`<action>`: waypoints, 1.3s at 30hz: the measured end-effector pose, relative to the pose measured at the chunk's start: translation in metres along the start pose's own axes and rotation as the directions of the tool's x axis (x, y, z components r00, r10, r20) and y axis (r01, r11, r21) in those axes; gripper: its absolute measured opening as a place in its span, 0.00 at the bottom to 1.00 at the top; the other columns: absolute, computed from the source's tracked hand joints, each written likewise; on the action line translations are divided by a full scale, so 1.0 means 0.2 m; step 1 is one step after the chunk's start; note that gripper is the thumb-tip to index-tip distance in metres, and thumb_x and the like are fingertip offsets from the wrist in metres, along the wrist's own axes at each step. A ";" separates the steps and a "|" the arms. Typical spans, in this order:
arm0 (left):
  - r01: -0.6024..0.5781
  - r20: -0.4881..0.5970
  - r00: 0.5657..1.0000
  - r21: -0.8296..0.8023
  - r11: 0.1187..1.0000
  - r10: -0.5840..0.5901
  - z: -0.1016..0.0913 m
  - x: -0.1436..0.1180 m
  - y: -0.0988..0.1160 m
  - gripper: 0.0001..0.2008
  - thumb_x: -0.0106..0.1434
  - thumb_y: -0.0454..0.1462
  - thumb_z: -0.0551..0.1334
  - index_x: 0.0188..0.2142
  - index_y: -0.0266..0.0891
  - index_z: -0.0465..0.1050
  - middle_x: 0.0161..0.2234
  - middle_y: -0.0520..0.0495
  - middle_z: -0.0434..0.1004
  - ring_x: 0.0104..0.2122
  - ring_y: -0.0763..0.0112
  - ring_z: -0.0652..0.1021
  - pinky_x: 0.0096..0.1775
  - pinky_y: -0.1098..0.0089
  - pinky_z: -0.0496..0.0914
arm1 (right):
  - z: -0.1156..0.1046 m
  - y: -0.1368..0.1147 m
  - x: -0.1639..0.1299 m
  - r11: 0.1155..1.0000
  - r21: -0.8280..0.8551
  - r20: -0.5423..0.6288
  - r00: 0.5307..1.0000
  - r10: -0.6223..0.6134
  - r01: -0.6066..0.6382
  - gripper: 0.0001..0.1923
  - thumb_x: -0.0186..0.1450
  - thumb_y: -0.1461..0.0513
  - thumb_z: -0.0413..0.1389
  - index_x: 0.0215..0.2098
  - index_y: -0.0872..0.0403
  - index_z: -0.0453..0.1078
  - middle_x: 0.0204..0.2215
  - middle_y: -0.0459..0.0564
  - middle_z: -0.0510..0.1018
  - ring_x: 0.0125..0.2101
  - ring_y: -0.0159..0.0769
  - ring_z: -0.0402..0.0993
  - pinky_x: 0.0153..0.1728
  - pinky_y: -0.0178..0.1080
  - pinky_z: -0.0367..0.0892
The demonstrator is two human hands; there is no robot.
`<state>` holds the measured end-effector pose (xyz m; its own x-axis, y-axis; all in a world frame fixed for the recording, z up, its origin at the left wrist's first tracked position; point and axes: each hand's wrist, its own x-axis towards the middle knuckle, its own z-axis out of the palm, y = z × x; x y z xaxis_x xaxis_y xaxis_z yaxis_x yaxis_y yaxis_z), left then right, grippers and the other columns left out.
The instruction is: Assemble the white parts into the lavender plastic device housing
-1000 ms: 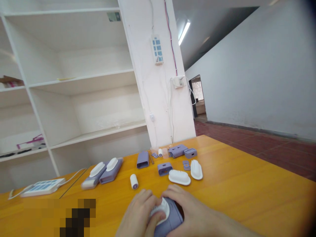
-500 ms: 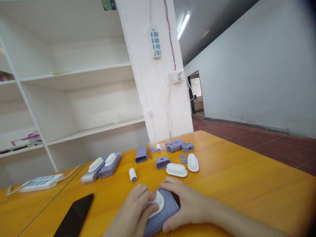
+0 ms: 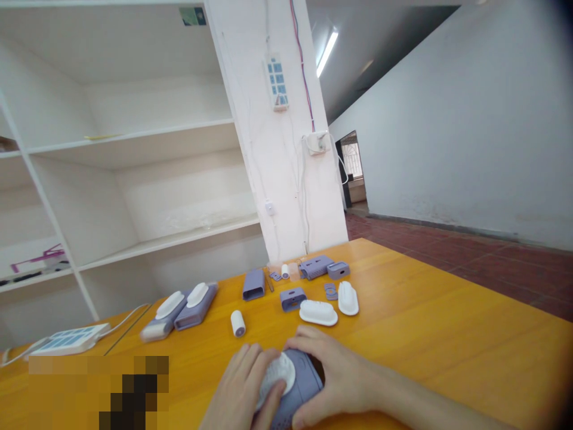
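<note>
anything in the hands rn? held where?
Both hold one purple housing on the table: right hand wraps its right side, left hand its left, thumb on the white cap.

Parts (image 3: 318,312) ahead; table (image 3: 447,334) rt bare

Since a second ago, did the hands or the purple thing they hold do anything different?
Hardly. Both the left hand and the right hand still clasp the lavender plastic casing with the white ribbed cap on the orange wooden table, the left fingers still on the cap. The hands barely shifted; mostly the view moved. The loose lavender and white plastic parts beyond them lie as before.
</note>
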<state>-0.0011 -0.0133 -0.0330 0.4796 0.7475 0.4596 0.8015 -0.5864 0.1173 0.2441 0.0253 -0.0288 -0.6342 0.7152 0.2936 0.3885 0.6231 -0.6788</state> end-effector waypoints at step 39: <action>0.279 -0.007 0.943 -0.529 0.802 -0.333 -0.07 0.00 0.03 0.13 0.56 0.39 0.70 0.41 0.43 0.75 0.39 0.50 0.79 0.42 0.61 0.77 0.47 0.67 0.68 | 0.01 0.04 0.01 1.000 0.018 -0.016 1.000 0.006 -0.005 0.35 0.45 0.48 0.75 0.48 0.49 0.75 0.41 0.44 0.71 0.38 0.39 0.70 0.37 0.37 0.64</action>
<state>-0.0013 -0.0197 -0.0203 0.1823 0.8979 0.4007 0.5877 -0.4262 0.6877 0.2441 0.0317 -0.0347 -0.6215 0.7237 0.3002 0.3797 0.6134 -0.6925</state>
